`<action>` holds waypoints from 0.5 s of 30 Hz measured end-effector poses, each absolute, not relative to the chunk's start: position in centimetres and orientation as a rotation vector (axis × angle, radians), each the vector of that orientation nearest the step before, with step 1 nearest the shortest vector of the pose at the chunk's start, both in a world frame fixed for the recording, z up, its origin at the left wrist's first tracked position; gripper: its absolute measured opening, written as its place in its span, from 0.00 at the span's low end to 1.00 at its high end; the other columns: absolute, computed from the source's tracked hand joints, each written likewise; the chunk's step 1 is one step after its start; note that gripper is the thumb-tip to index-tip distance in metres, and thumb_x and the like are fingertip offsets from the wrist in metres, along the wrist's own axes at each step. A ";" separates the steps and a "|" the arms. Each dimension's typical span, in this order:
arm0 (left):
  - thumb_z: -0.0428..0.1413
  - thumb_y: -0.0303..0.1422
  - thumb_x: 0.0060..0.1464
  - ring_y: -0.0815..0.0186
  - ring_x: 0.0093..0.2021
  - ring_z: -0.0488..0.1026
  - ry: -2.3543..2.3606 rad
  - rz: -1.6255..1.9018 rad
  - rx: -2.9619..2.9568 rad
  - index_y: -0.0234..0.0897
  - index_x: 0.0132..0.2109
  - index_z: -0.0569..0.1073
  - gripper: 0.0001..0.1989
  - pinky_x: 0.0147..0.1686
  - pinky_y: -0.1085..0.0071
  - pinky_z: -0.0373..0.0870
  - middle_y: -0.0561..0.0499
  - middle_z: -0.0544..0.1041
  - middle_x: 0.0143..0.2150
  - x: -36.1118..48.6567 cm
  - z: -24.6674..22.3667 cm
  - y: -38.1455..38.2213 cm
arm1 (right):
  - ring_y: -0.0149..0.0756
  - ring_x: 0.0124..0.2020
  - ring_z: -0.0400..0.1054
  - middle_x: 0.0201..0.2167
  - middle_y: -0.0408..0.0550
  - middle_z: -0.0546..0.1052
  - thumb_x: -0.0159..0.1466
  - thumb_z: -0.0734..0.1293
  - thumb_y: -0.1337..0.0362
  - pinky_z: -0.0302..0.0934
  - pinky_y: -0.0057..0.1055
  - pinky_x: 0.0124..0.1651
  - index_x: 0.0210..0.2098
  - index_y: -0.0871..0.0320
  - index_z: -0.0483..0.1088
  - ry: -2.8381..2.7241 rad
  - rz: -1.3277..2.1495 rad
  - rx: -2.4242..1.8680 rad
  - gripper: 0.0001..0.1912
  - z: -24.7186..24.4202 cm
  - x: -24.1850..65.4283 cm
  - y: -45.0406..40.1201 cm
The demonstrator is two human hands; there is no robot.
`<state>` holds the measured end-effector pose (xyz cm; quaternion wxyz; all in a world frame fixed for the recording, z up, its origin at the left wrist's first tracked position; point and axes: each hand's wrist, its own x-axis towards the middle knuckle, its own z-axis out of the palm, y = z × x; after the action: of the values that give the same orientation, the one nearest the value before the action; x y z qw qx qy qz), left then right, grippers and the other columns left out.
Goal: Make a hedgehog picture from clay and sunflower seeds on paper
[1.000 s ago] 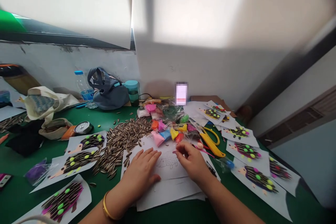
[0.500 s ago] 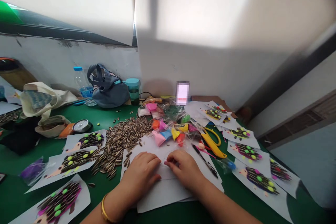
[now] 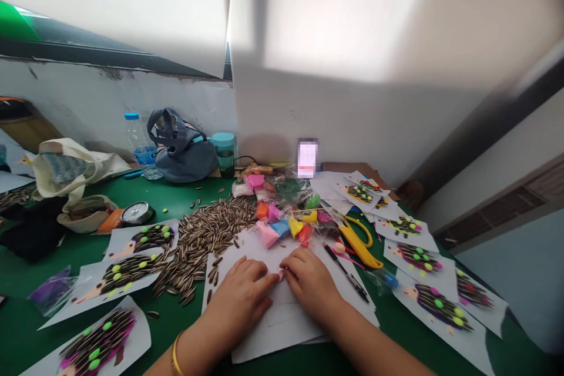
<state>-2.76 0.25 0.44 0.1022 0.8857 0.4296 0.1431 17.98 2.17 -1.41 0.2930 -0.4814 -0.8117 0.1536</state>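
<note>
Pink clay (image 3: 281, 275) is pinched by the right hand (image 3: 309, 283); left hand (image 3: 241, 292), grip unclear; hedgehog pictures (image 3: 440, 304) look finished, visible paper (image 3: 288, 332) undecorated.

Both bare forearms slant inward from the bottom of the view, the left forearm (image 3: 189, 338) rising toward the right and the right forearm (image 3: 379, 338) rising toward the left, with both wrists held low. The left hand (image 3: 242, 294) lies back upward, its fingers loosely bent and pointing forward and inward, its thumb tucked low on the inner side. The right hand (image 3: 312, 286) also shows its back, fingers curled and thumb drawn in toward the forefinger in a pinch, so that the fingertips of both hands come close together.
</note>
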 end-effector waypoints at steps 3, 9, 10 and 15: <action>0.61 0.26 0.52 0.52 0.49 0.70 1.274 0.384 2.621 0.46 0.54 0.73 0.22 0.54 0.46 0.66 0.46 0.74 0.48 -2.7 0.4 0.3 | 0.41 0.40 0.66 0.36 0.50 0.73 0.64 0.63 0.74 0.61 0.37 0.44 0.42 0.56 0.76 -2.138 0.391 -1.282 0.12 -0.9 18.7 1.6; 0.62 0.26 0.52 0.52 0.51 0.70 1.280 0.377 2.636 0.46 0.56 0.72 0.24 0.59 0.44 0.62 0.47 0.74 0.50 -2.8 -0.1 0.3 | 0.42 0.37 0.65 0.35 0.50 0.73 0.61 0.64 0.74 0.59 0.39 0.42 0.49 0.52 0.76 -2.303 0.321 -1.285 0.19 -0.6 18.8 -0.2; 0.62 0.26 0.52 0.52 0.51 0.70 1.283 0.376 2.636 0.45 0.56 0.72 0.24 0.59 0.43 0.62 0.47 0.74 0.49 -2.8 -0.1 0.2 | 0.42 0.37 0.65 0.35 0.50 0.73 0.61 0.65 0.74 0.58 0.39 0.42 0.50 0.52 0.76 -2.329 0.306 -1.297 0.21 -0.7 18.6 -0.4; 0.63 0.26 0.52 0.53 0.50 0.71 1.281 0.374 2.648 0.45 0.55 0.73 0.23 0.60 0.42 0.61 0.47 0.74 0.48 -2.8 -0.3 0.2 | 0.41 0.38 0.64 0.35 0.49 0.73 0.61 0.64 0.73 0.57 0.38 0.43 0.49 0.53 0.76 -2.363 0.267 -1.350 0.19 -1.4 18.2 -0.2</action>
<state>-2.76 0.19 -0.29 0.0881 0.8895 0.4303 0.1257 18.19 -0.23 -1.40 0.2020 -0.4835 -0.8463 0.0955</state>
